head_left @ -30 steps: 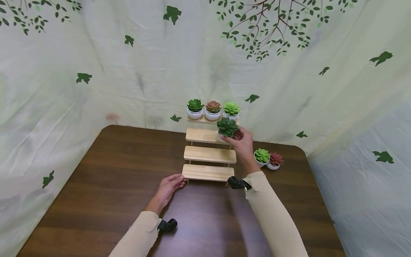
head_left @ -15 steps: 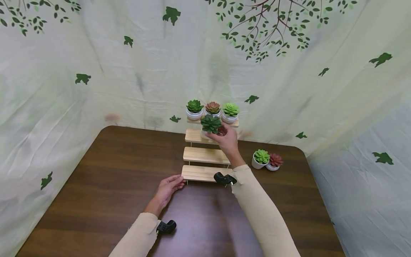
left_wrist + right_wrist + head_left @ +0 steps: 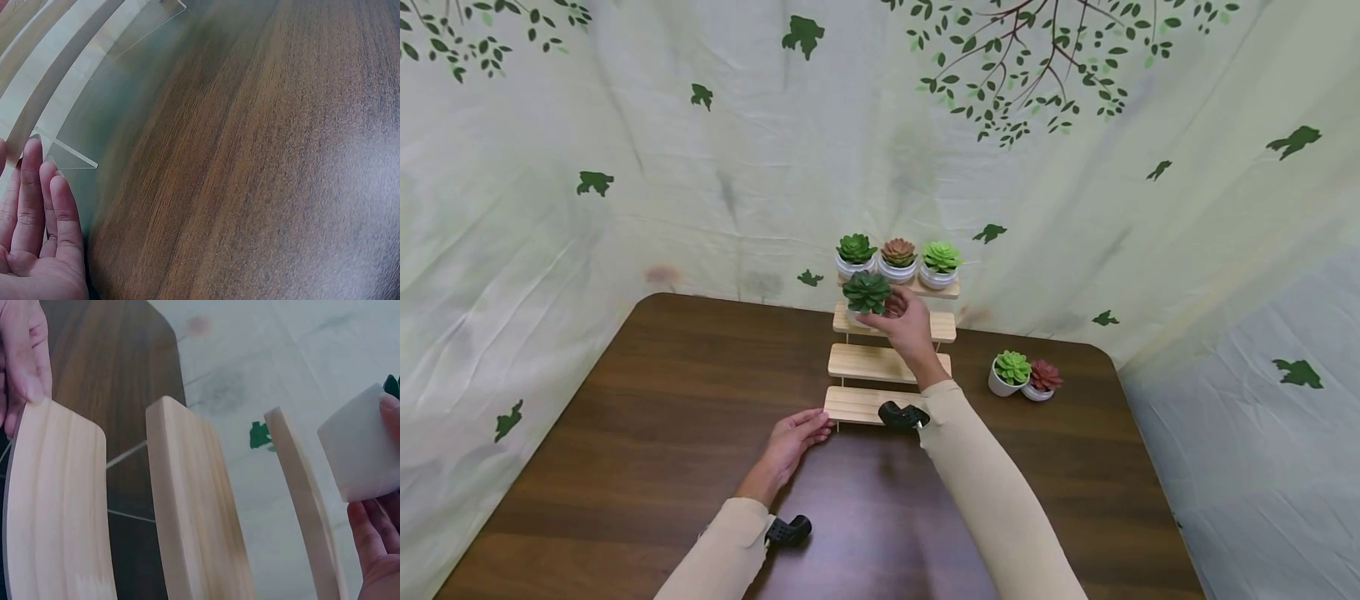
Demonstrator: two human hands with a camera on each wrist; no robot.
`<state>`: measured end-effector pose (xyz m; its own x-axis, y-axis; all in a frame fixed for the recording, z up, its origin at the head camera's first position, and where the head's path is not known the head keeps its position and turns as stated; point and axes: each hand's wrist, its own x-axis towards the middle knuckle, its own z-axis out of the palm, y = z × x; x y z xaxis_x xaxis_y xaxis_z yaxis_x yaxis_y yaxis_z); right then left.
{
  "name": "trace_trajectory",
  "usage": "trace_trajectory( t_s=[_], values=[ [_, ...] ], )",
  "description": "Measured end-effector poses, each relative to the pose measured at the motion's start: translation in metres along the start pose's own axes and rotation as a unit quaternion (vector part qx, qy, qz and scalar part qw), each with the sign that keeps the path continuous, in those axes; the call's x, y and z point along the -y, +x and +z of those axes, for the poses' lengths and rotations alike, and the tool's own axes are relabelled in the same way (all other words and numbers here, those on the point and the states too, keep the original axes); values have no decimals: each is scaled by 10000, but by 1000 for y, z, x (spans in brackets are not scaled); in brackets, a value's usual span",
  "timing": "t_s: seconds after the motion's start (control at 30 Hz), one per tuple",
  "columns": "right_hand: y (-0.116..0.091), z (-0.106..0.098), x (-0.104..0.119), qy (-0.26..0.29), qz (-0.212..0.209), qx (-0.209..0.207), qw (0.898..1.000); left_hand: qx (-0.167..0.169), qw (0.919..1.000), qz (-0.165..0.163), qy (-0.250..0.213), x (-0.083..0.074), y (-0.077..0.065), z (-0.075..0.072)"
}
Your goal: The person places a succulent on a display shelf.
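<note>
Dark-green succulent (image 3: 867, 292), now farther left, in right fingers (image 3: 364, 531)

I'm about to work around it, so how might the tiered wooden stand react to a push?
The stand might tip or wobble, as three potted succulents sit on its top board. Its boards are likely stiff, looking thick and solid. It may also slide fairly easily, since the clear support looks thin and light.
</note>
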<state>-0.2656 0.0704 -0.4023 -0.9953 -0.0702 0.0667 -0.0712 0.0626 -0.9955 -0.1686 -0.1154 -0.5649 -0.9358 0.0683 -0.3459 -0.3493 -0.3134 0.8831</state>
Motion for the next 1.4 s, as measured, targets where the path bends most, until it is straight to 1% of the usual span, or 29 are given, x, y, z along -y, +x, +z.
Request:
trace_trajectory(
  t_s=[0.17, 0.37, 0.47, 0.57, 0.63, 0.7, 0.8, 0.87, 1.03, 1.13, 1.27, 1.4],
  values=[
    [1, 6, -6, 54, 59, 100, 9999, -19, 9999, -36, 100, 0, -1, 1],
    [10, 14, -29, 321, 36, 70, 9995, -27, 9999, -103, 8, -1, -1, 0],
    [13, 19, -36, 445, -105, 32, 9990, 36, 9999, -149, -57, -4, -2, 0],
    [14, 25, -38, 596, -246, 56, 9979, 89, 9998, -177, -36, -11, -8, 2],
    [14, 29, -38, 615, -304, 43, 9976, 90, 9998, -184, -27, -11, -8, 2],
    [14, 31, -37, 575, -319, 19, 9978, 67, 9999, -157, -14, -9, -7, 2],
    [14, 33, -35, 513, -281, -21, 9983, 18, 9999, -105, -47, -1, 0, -1],
    [13, 33, -31, 528, -251, -18, 9983, 7, 10000, -72, -46, 0, 0, 0],
    [4, 33, -15, 586, -232, 15, 9980, 28, 10000, -60, -74, -1, -1, 1],
    [0, 31, -11, 575, -203, -11, 9981, 48, 9999, -70, -69, -2, -1, 1],
    [-4, 23, -13, 656, -133, -14, 9978, 64, 10000, -35, -52, -1, -1, 1],
    [-6, 10, -23, 798, -90, -14, 9968, 53, 10000, 6, -10, -1, -1, 1]
  ],
)
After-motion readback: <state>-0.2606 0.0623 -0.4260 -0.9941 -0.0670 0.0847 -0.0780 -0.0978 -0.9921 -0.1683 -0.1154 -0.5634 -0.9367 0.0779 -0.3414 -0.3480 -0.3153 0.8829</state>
